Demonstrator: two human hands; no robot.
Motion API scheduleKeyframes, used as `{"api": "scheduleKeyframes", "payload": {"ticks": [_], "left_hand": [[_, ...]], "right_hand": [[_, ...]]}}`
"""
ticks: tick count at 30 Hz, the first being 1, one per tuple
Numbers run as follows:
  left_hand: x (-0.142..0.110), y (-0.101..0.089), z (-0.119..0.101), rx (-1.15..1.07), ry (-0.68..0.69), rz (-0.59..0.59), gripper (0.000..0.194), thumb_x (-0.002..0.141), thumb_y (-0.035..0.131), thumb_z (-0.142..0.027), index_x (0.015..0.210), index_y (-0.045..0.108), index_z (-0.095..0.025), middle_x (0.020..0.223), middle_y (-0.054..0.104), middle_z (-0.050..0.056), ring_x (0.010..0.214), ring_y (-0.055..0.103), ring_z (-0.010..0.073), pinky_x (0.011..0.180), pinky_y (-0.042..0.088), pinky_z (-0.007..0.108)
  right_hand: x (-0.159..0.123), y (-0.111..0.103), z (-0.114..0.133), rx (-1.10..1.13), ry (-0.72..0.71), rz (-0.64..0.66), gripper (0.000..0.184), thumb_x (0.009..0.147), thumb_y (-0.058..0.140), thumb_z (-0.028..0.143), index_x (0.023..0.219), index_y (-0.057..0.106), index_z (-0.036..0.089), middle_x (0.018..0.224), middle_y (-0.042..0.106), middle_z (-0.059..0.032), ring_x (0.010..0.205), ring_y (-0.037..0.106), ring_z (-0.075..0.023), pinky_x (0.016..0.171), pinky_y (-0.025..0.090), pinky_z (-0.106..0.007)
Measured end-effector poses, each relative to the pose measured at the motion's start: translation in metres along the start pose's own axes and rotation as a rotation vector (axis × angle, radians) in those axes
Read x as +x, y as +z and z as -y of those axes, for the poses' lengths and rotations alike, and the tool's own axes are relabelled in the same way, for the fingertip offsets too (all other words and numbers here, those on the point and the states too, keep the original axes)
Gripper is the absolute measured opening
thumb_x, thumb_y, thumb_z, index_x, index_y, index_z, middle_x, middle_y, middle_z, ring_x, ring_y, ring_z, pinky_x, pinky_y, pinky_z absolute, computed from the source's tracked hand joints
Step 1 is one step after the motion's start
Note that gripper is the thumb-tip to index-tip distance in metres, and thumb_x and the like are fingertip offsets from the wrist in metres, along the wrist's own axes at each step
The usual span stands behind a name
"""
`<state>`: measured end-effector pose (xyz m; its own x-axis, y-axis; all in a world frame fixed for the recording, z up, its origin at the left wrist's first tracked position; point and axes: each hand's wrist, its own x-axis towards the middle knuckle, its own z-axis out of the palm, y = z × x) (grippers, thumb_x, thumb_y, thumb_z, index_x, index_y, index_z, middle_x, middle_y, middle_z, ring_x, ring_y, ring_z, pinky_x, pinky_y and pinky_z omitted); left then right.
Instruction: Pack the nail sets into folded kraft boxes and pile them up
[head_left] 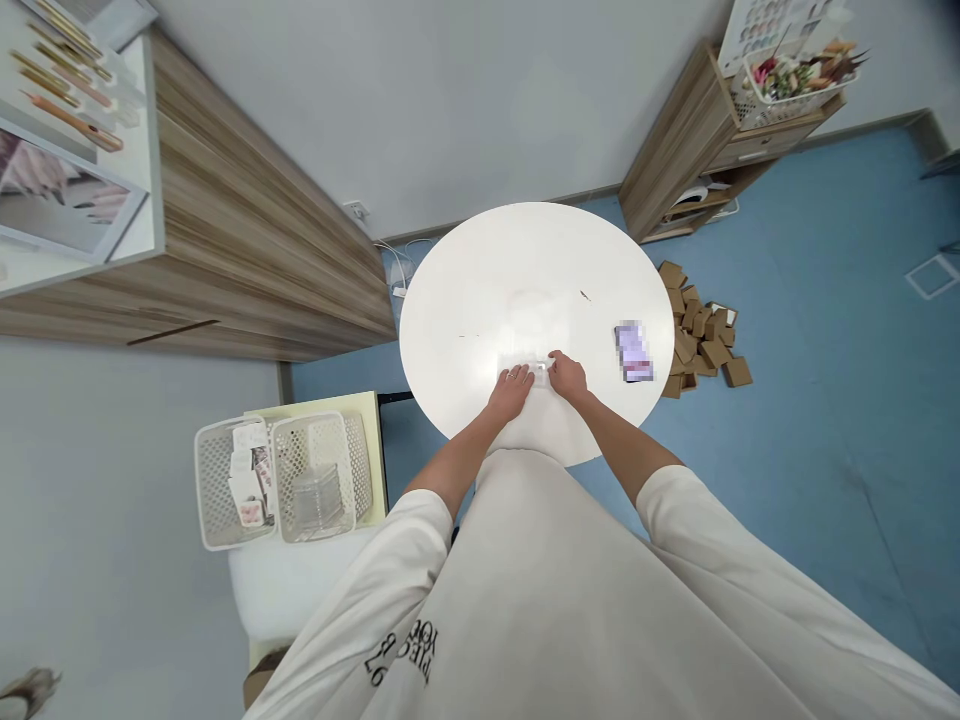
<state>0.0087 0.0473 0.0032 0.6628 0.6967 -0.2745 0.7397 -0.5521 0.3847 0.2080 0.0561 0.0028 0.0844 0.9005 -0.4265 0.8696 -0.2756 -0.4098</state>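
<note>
A small clear plastic piece (540, 370) lies near the front edge of the white oval table (480, 270), and its exact kind is too faint to make out. My left hand (513, 390) rests on its left part, with the fingers stretched out flat and a ring on one finger. At its right end, my right hand (568, 377) is closed, thumb and finger pinched at the edge of the plastic. A purple, blurred-out flat object (634, 352) lies on the table to the right of my right hand.
Several small brown cardboard boxes (701, 340) are heaped on the blue floor, right of the table. At left, white baskets (277, 440) hold cards and clear plastic cases (317, 500). Wooden cabinets (247, 200) stand at left and back right. A cable (397, 265) runs near the wall.
</note>
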Motion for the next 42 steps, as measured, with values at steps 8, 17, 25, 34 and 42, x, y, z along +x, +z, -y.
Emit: {"api": "scheduleKeyframes", "payload": {"ticks": [8,17,25,34,42], "left_hand": [[0.023,-0.004,0.004,-0.041,-0.059,-0.003,0.059,0.087,0.047,-0.011,0.145,0.041,-0.024,0.161,0.035,0.013,0.145,0.036,0.0303,0.115,0.028,0.052],[0.011,-0.016,0.002,-0.030,-0.043,0.062,0.048,0.080,0.063,-0.019,0.127,0.051,-0.018,0.130,0.057,0.016,0.124,0.052,0.0330,0.109,0.031,0.048],[-0.043,-0.011,-0.014,-0.095,-0.104,0.136,0.042,0.084,0.061,-0.034,0.123,0.053,-0.021,0.121,0.064,0.010,0.117,0.060,0.0289,0.109,0.033,0.046],[-0.049,-0.017,-0.010,-0.277,-0.281,0.186,0.036,0.099,0.039,-0.039,0.127,0.057,-0.023,0.135,0.057,0.008,0.108,0.065,0.0238,0.097,0.045,0.036],[-0.040,-0.018,-0.025,-0.048,-0.195,-0.140,0.053,0.090,0.044,-0.011,0.143,0.045,-0.018,0.147,0.050,0.015,0.141,0.040,0.0274,0.119,0.023,0.045]], "right_hand": [[-0.021,-0.003,0.005,-0.066,-0.088,-0.128,0.047,0.096,0.041,0.022,0.143,0.048,0.016,0.146,0.049,-0.0156,0.132,0.045,-0.0313,0.110,0.032,-0.044],[-0.069,0.006,0.014,-0.218,-0.365,0.080,0.052,0.092,0.046,0.018,0.144,0.051,0.021,0.153,0.046,-0.0104,0.138,0.035,-0.0325,0.113,0.021,-0.047],[-0.094,0.013,0.014,-0.238,-0.510,0.160,0.041,0.091,0.045,0.009,0.128,0.059,0.018,0.133,0.062,-0.0123,0.123,0.053,-0.0270,0.106,0.030,-0.039],[-0.076,0.005,0.023,-0.238,-0.523,0.206,0.031,0.099,0.042,0.015,0.121,0.062,0.020,0.114,0.071,-0.0080,0.104,0.064,-0.0228,0.094,0.037,-0.033],[-0.035,0.004,0.036,-0.317,-0.448,0.100,0.035,0.101,0.039,0.020,0.124,0.065,0.020,0.134,0.059,-0.0138,0.121,0.051,-0.0292,0.101,0.034,-0.040]]}}
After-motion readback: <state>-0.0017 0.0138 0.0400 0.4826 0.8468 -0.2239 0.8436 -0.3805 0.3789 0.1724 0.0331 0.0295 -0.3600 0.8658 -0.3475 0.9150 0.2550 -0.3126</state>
